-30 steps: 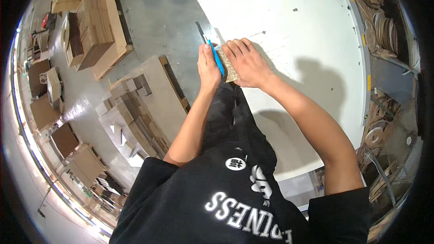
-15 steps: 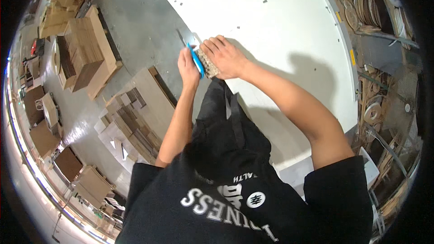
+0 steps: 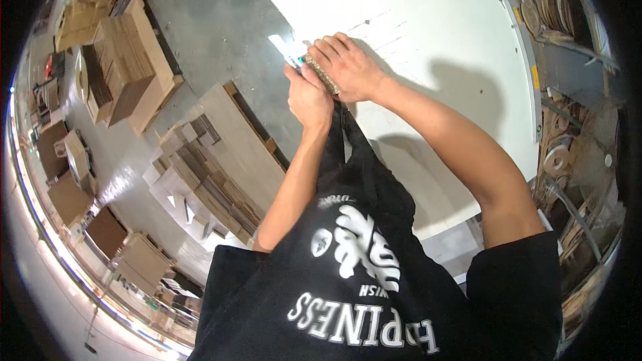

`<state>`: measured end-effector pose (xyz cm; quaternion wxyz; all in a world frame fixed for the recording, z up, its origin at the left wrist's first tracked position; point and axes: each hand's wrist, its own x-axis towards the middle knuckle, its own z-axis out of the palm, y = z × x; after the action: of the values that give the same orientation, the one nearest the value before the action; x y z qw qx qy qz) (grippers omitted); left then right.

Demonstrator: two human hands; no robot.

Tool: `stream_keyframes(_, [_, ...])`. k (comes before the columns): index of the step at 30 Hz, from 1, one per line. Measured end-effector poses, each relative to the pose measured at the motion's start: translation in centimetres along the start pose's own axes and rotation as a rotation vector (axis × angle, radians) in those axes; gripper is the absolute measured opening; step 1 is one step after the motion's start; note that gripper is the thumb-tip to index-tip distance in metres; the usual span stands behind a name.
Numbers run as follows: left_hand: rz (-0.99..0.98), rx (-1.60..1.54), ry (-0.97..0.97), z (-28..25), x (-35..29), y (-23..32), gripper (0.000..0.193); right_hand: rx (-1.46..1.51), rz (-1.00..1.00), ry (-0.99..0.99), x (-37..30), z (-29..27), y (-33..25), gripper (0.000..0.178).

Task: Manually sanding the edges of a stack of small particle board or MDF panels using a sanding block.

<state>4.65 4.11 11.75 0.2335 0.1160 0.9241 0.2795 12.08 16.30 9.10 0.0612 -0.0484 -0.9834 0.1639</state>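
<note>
My left hand (image 3: 309, 97) is closed round a blue-handled knife (image 3: 301, 60), most of its handle hidden by the fingers. The pale, shiny blade (image 3: 283, 48) points up and to the left, past the table's left edge. Against it, my right hand (image 3: 348, 67) grips a small brown block (image 3: 322, 76) with a rough, honeycomb-like side. Knife and block lie close together; whether the blade touches the block I cannot tell. Both hands are at the left edge of the white table (image 3: 428, 33), just in front of my body.
Dark chips (image 3: 367, 22) are scattered over the table. To the left, flat boards and strips (image 3: 221, 140) lie in a low stack on the floor. Farther left, cardboard (image 3: 124, 60) is piled on a wooden pallet (image 3: 157, 83). Round discs and scraps (image 3: 555, 160) crowd the right side.
My left hand has turned, so the knife's blue handle is now mostly covered and the blade shows broad and bright. Both hands have shifted slightly up and right in view.
</note>
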Motion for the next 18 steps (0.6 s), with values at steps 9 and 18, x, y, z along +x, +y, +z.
stream_keyframes(9, [0.165,-0.423,-0.136,-3.0,0.4,-4.8,0.048,0.003,0.015,-0.017,0.6,-1.6,-0.2,0.104])
stream_keyframes(18, [0.37,0.159,-0.236,-3.5,-8.9,-9.4,0.061,-0.032,0.0,-0.04,0.5,-0.8,-0.2,0.11])
